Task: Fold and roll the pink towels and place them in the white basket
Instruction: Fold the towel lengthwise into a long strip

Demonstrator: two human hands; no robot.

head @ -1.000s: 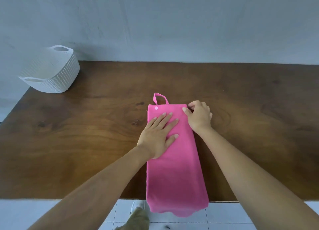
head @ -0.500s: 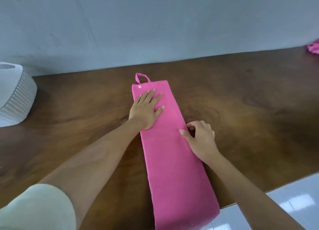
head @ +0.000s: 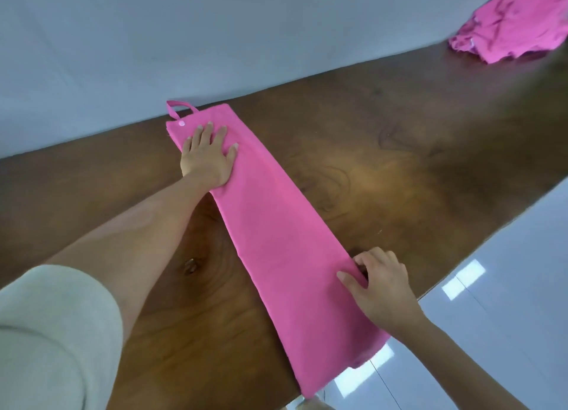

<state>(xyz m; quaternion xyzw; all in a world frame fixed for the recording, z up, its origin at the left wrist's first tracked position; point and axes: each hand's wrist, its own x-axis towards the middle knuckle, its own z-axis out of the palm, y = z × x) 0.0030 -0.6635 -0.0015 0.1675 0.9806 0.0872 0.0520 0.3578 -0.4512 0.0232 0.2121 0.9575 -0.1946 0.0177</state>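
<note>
A pink towel [head: 276,234] folded into a long narrow strip lies across the brown wooden table [head: 384,163], its near end hanging over the front edge. A small loop and a snap button sit at its far end. My left hand [head: 209,154] presses flat on the far end with straight fingers. My right hand [head: 379,282] pinches the strip's right edge near the table's front edge, thumb on top and fingers curled at the side. The white basket is out of view.
A crumpled heap of pink towels [head: 516,22] lies at the table's far right corner by the grey wall. Glossy white floor tiles [head: 491,302] show beyond the table's front edge.
My right hand slid down the towel's right edge from the far end toward the near end. The view swung right, so the basket left the frame and the towel heap came in.
</note>
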